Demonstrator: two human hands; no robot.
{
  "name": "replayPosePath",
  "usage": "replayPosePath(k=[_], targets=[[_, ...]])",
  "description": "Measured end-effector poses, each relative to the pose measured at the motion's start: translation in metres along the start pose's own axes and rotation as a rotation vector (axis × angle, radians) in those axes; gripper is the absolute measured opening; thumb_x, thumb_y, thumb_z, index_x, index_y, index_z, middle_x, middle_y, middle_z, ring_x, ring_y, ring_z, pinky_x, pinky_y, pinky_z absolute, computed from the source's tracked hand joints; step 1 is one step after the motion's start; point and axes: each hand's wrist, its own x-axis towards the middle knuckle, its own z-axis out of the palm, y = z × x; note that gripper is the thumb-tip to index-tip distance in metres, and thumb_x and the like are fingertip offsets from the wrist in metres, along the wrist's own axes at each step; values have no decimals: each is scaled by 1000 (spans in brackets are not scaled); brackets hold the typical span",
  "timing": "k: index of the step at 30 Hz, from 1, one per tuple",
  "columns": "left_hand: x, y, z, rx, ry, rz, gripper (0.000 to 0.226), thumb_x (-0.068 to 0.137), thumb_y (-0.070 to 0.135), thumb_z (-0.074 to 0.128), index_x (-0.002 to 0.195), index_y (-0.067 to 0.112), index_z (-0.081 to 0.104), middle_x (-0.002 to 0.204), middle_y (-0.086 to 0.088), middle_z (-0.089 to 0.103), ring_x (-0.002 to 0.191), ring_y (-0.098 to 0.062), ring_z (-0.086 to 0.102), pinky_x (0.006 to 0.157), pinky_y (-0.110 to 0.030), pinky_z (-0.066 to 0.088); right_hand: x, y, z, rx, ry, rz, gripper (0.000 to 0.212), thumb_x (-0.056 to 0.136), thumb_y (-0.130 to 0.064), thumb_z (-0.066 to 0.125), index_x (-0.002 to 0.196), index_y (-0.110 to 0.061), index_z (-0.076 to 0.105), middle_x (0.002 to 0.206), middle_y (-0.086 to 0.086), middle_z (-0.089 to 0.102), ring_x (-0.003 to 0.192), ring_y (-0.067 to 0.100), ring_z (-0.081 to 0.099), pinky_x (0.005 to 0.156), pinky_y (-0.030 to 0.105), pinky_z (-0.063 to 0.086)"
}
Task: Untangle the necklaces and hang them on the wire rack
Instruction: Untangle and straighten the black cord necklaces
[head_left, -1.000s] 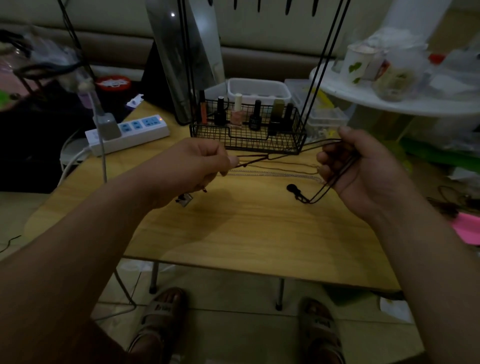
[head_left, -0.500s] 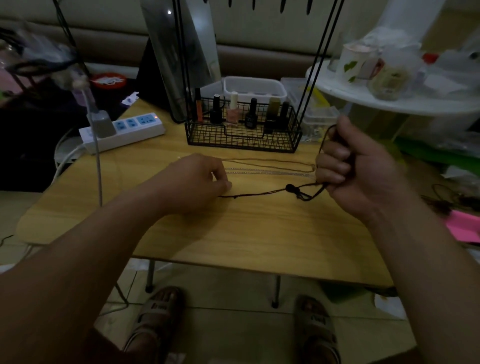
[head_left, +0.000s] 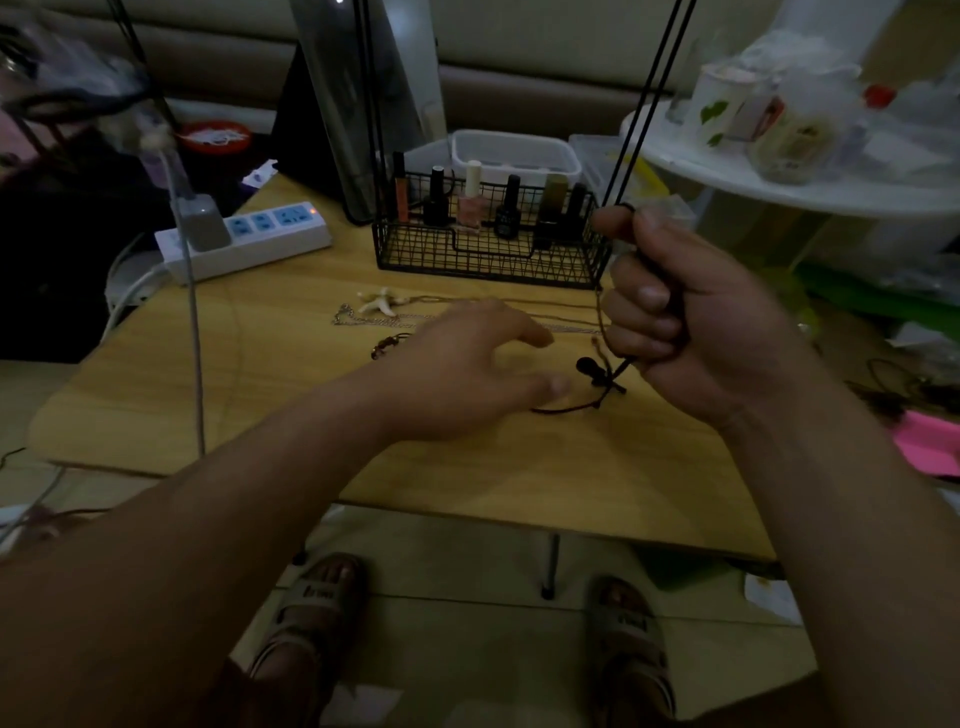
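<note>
Fingers (head_left: 647, 297) of the right hand (head_left: 696, 322) are curled into a fist round a dark cord necklace (head_left: 621, 370), held up above the counter (head_left: 467, 467). A small loop of the cord pokes out over the forefinger. Below the fist the cord drops to a round black pendant (head_left: 587, 366) and a knot, with a brown tail lying on the wood. The left hand (head_left: 467, 364) hovers low just beside it, palm down, fingers loosely straight and spread, gripping nothing. Its thumb is near the cord's tail, though blur hides whether they touch. Beyond the left hand, other necklaces lie on the counter: a silver chain (head_left: 358, 318), a pale starfish pendant (head_left: 382, 302) and a dark beaded piece (head_left: 387, 344). Behind them stands the wire rack (head_left: 488, 260), its black basket holding nail polish bottles (head_left: 470, 205), its thin uprights rising out of view. A white power strip (head_left: 249, 241) sits at the counter's far left.
</note>
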Motion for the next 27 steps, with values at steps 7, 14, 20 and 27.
replayPosePath(k=[7,14,20,27], targets=[[7,19,17,-419,-60,56,12,102,30,66,93,26,72,91,6,77,88,-6,71,87,-35,57,6,4,6,13,-19,11,24,108,-30,46,109,-16,66,61,-4,37,45,5,27,40,18,24],[0,5,2,-367,88,-57,25,99,41,67,122,31,64,112,13,69,104,-1,64,87,-28,54,3,-2,-3,-25,49,30,30,108,-28,41,107,-14,68,67,-3,41,50,8,26,47,23,17],[7,10,6,-787,36,107,49,100,0,59,143,22,55,108,-4,68,119,-29,63,98,-33,53,4,6,6,-213,-60,121,41,103,-11,32,126,-2,66,79,6,60,53,11,35,50,27,17],[7,1,-12,-798,152,-69,17,107,19,55,101,11,68,75,-3,66,84,-20,71,92,-39,60,0,4,-1,-288,-39,151,22,104,-6,48,120,-6,63,87,11,72,57,12,51,46,20,36]])
